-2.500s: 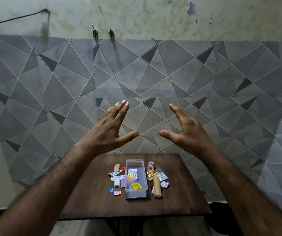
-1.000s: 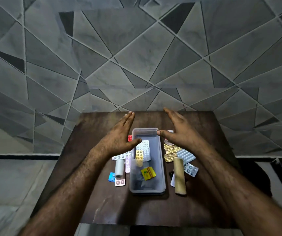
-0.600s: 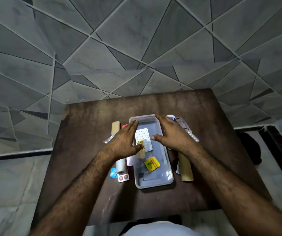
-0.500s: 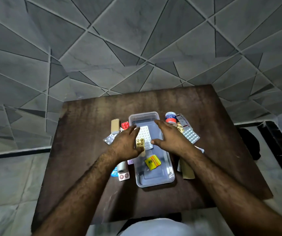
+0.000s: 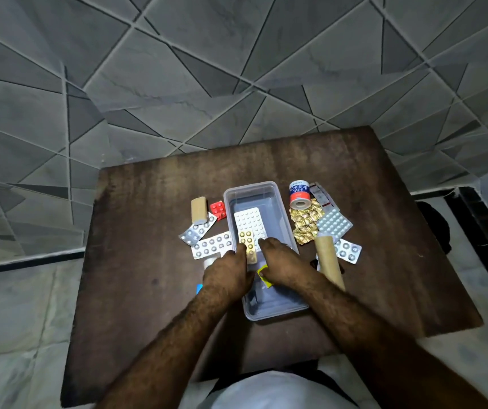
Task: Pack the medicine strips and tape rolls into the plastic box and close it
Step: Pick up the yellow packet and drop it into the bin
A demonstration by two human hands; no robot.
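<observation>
Both hands reach into the clear plastic box [image 5: 278,199] from its near end, backs up. The left hand [image 5: 227,274] lies over the box's left rim, its fingertips at a narrow gold-backed strip [image 5: 248,246]; whether it pinches that strip or only rests on it cannot be told, since the fingers curl under. The right hand [image 5: 281,265] sits just beside it inside the box, fingers bent down toward the floor of the box, with a yellow packet [image 5: 263,276] peeping out below its thumb; whether it grasps anything cannot be told either.

Just beyond the fingertips, inside the box, a white blister strip [image 5: 250,221] lies flat, and the gold-backed strip overlaps its near edge.

To the left of the left hand, outside the box, two silver blister strips [image 5: 211,245] rest on the wooden table [image 5: 148,261]. Farther beyond them lie a small red strip [image 5: 218,209] and a short tan tape roll [image 5: 199,209]. A bit of blue [image 5: 198,288] shows by the left wrist.

To the right of the right hand, a long tan roll [image 5: 329,261] lies beside the box wall. Beyond it sit a crumpled gold foil strip [image 5: 306,224], a silver strip [image 5: 334,224] of many small pills, another silver strip [image 5: 347,250], and an upright roll labelled adhesive tape [image 5: 299,194].
</observation>
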